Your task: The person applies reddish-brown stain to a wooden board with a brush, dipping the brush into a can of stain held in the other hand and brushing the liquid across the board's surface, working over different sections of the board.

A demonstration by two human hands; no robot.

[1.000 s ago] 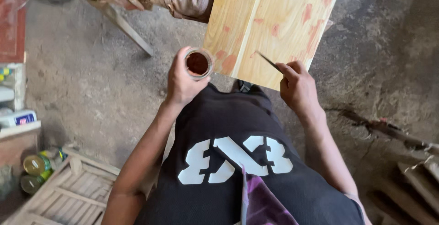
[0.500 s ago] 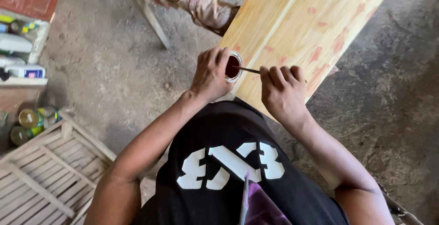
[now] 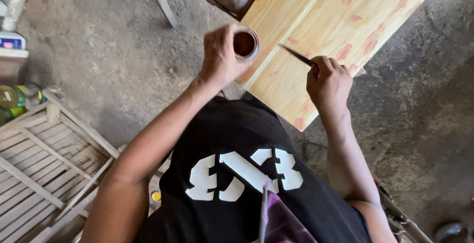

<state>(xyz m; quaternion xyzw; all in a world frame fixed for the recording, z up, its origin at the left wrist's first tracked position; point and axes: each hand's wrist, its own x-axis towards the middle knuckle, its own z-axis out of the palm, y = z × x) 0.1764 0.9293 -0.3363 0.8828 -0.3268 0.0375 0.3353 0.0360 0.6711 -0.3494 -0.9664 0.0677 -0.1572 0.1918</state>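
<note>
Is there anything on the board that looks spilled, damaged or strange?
Yes. The pale board carries scattered reddish patches, mostly along its right part and near edge, uneven against the clean wood. Nothing looks spilled from the cup.

Dusty concrete floor [image 3: 113, 60], slatted pallet [image 3: 44, 164]

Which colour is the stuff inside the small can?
Dark reddish-brown, inside the small can held by the left hand; the head view shows it.
</note>
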